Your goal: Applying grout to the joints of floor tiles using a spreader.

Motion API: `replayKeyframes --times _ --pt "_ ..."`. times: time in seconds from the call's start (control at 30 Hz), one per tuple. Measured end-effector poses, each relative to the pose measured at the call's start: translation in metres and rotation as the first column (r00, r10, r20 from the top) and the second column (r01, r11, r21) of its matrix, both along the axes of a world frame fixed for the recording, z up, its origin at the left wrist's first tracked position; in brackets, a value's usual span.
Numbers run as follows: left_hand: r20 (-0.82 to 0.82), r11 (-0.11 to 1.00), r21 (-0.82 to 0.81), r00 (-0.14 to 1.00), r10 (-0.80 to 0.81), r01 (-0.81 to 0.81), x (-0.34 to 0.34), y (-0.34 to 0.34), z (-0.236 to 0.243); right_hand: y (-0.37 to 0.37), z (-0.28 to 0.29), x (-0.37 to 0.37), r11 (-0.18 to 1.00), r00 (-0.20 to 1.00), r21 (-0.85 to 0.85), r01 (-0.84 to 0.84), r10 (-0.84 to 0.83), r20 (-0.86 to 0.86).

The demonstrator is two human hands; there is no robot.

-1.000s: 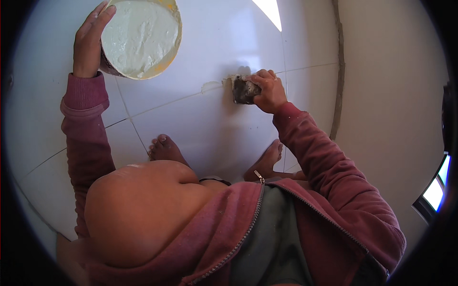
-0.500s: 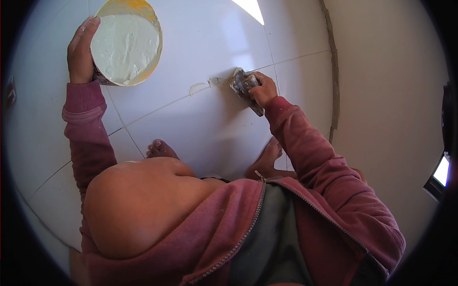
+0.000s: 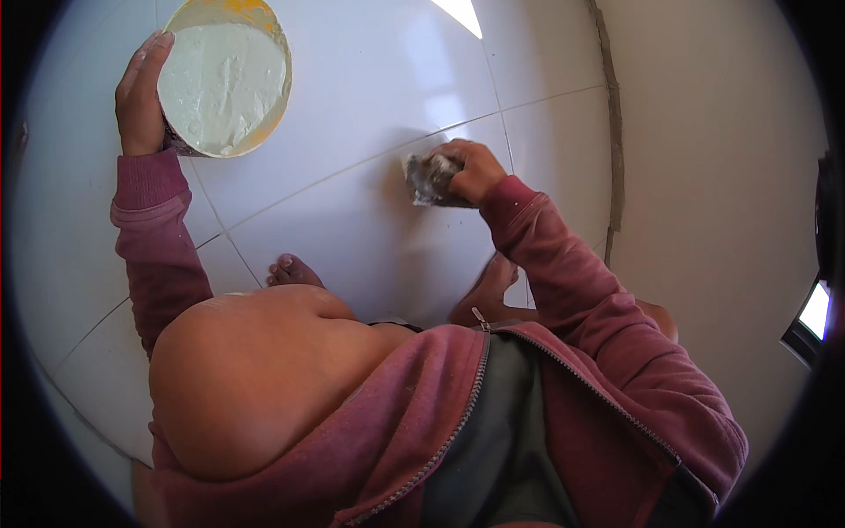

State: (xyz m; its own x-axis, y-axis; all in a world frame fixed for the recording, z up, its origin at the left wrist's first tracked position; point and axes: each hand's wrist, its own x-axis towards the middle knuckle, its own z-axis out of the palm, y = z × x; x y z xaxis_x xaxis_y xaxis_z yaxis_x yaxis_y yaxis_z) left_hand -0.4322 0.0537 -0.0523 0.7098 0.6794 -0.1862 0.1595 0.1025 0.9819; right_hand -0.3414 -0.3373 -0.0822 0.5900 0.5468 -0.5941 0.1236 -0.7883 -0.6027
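Note:
My left hand grips the side of a round bucket, its fingertips at the rim. The bucket leans so that its mouth faces me; thick pale-green paste fills much of it, and yellow stains mark the inner wall. My right hand is closed around a grey trowel smeared with paste. The trowel is over the white floor tiles, just on my side of a joint line; whether it touches them I cannot tell. Its handle is mostly hidden by my fingers.
My bare feet are on the tiles, on the near side of the trowel. To the right, a rough grey strip runs along the floor's edge beside a pale wall. Bright light falls on the tiles at the top.
My right hand has turned the trowel and brought it slightly left and toward me. The paste smears along the tile joint no longer show. My left hand still grips the bucket.

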Motion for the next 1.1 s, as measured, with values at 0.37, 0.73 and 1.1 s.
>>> replayKeyframes --times 0.37,0.73,1.1 --pt "-0.008 0.998 0.064 1.0 -0.003 0.003 0.002 0.002 -0.002 -0.021 -0.005 0.045 0.955 0.88 -0.17 -0.243 0.291 0.376" --pt "-0.021 0.991 0.134 1.0 0.02 -0.017 0.006 -0.002 0.002 -0.047 -0.024 0.061 0.957 0.909 -0.21 -0.199 0.26 0.326" --pt "-0.04 0.99 -0.136 0.999 0.028 -0.034 0.003 0.001 0.0 -0.033 -0.009 0.055 0.73 0.727 0.008 0.683 -0.678 -0.108"
